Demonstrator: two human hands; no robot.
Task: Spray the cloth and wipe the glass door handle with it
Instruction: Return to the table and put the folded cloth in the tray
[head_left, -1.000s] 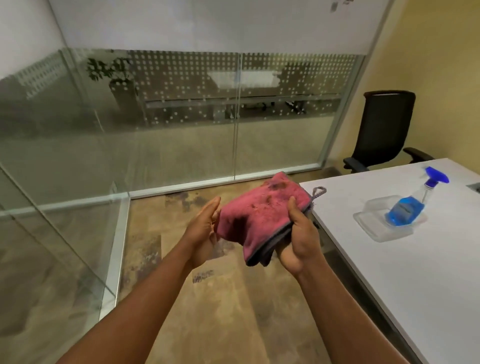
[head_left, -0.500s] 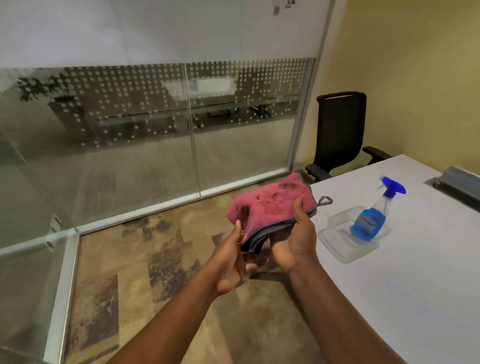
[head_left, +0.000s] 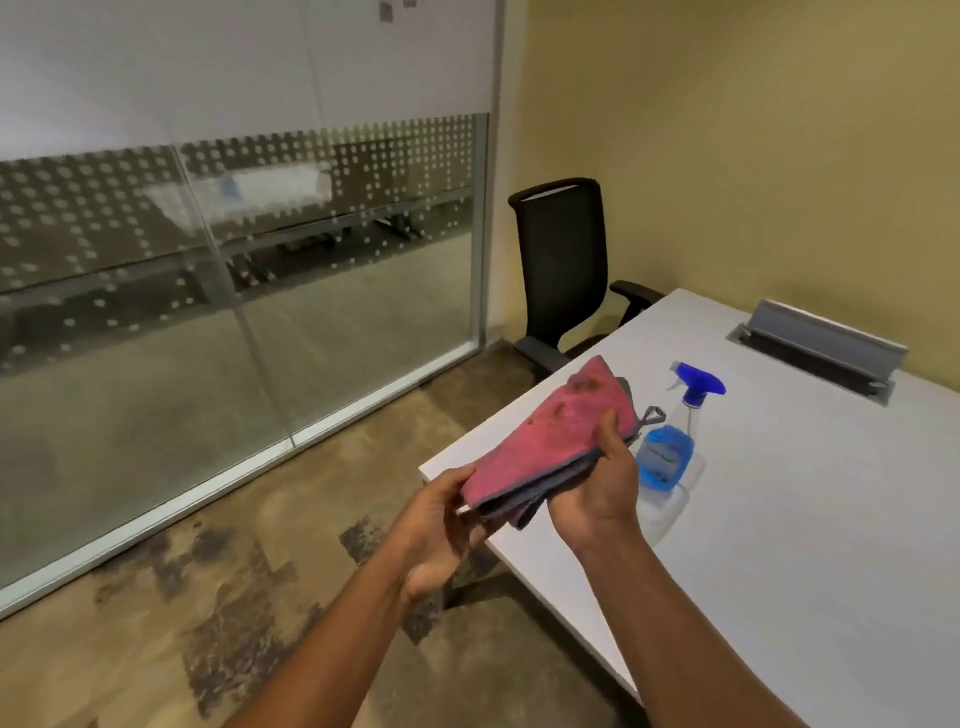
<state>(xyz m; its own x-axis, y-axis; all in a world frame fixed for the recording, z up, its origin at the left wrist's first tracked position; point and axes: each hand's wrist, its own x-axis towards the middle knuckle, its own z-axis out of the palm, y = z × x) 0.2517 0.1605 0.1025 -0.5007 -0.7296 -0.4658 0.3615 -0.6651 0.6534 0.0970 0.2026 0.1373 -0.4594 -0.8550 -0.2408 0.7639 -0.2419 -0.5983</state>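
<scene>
A folded pink cloth (head_left: 550, 436) with a grey underside and a small hanging loop is held above the near corner of the white table (head_left: 779, 519). My right hand (head_left: 597, 483) grips its right side, thumb on top. My left hand (head_left: 441, 514) holds its lower left corner from below. Just right of the cloth a clear spray bottle (head_left: 670, 447) with blue liquid and a blue trigger head stands in a clear plastic tray (head_left: 670, 509). No door handle is in view.
A glass partition (head_left: 260, 312) with a dotted frosted band runs along the left and back. A black office chair (head_left: 566, 270) stands at the table's far end by the yellow wall. A grey cable box lid (head_left: 826, 343) is raised on the table. Patchy brown floor lies below.
The view has swung right, away from the glass, toward the table. Both hands carried the cloth over the table corner next to the spray bottle. My left hand has taken hold of the cloth.
</scene>
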